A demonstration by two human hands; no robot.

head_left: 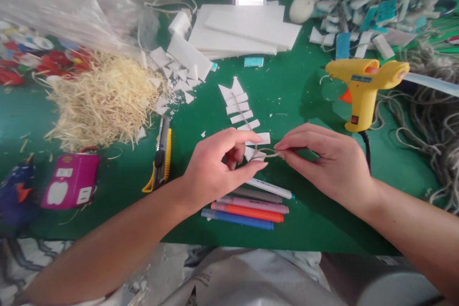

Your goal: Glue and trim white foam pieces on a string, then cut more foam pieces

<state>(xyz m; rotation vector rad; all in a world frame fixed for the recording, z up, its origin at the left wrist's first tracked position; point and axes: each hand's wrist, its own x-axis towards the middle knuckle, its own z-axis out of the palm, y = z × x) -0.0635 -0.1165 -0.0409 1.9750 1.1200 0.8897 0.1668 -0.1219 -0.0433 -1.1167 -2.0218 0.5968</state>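
At the middle of the green table (297, 100), both bare hands meet over a piece of twine (267, 154). The left hand (218, 165) comes in from the near left with the forearm slanting up across the table edge; its thumb and forefinger are pinched on the left end of the twine, the other fingers curled loosely into the palm. The right hand (328, 162) reaches in from the near right, palm down, wrist bent a little, its fingertips narrowed onto the right end of the same twine. The twine runs on far from the hands, up along a row of white foam strips (239, 105) laid like rungs and topped by pointed pieces. Just near the hands lies a bunch of marker pens (251, 203), side by side. To the left rests a yellow utility knife (162, 153), and farther left a heap of straw (103, 98). To the right stands a yellow glue gun (362, 88). At the far side sits a stack of white foam sheets (244, 31).
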